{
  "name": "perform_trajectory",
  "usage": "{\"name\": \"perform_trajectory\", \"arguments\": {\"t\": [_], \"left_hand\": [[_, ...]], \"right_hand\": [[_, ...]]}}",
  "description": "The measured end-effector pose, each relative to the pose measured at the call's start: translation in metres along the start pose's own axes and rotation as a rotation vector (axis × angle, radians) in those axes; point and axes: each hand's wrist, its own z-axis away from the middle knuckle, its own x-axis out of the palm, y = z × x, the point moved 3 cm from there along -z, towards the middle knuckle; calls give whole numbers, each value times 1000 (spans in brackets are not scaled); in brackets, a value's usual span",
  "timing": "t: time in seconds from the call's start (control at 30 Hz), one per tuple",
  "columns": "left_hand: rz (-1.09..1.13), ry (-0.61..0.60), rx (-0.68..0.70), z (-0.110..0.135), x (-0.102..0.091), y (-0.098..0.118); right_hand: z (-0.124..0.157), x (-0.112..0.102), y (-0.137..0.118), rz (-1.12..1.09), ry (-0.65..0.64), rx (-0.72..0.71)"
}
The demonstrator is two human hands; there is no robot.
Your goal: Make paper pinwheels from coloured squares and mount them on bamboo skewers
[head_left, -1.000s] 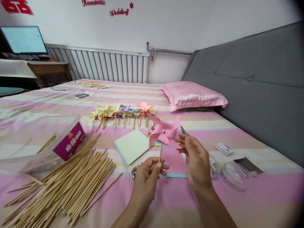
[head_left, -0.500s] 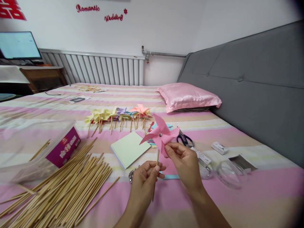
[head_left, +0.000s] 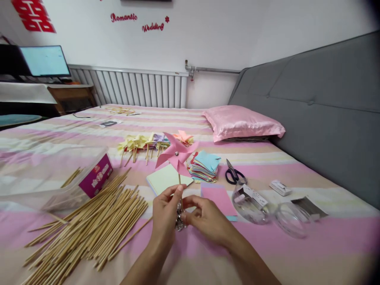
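A pink paper pinwheel stands upright on a thin wooden stick, with a shiny pin at its centre. My left hand is closed around the stick just under the paper blades. Slightly lower, my right hand has its thumb and fingers pinched at the stick, whose lower part is mostly hidden. Something of shiny metal links shows between my hands. Behind them lies a pale green paper pad, partly covered by the blades. A pink paper sheet lies right of my hands.
Loose wooden sticks and a clear plastic tub lie left. Several pinwheels rest farther back. Cut papers, scissors, clear round containers and a small white box are on the right, before a pink pillow.
The pinwheel has moved left and slightly down in view. My right hand has left its blades and come down to the stick below my left hand. The view has shifted slightly.
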Motion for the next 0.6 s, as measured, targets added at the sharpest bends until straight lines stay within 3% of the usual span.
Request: {"name": "perform_trajectory", "arguments": {"t": [0.1,0.3,0.37,0.47,0.53,0.6], "left_hand": [[32,-5,-18,7,1,4],[-7,-64,5,17,8,4],[-60,-59,72,15,7,4],[-146,135,365,17,-4,17],[-156,233,514,27,-10,30],[-122,255,607,47,-14,44]], "right_hand": [[0,14,1,-92,-87,-4],[-2,22,3,-96,-25,-100],[-1,23,4,-49,74,-151],[2,27,9,-21,279,-223],[7,30,17,-19,434,-249],[17,35,28,9,560,-267]]}}
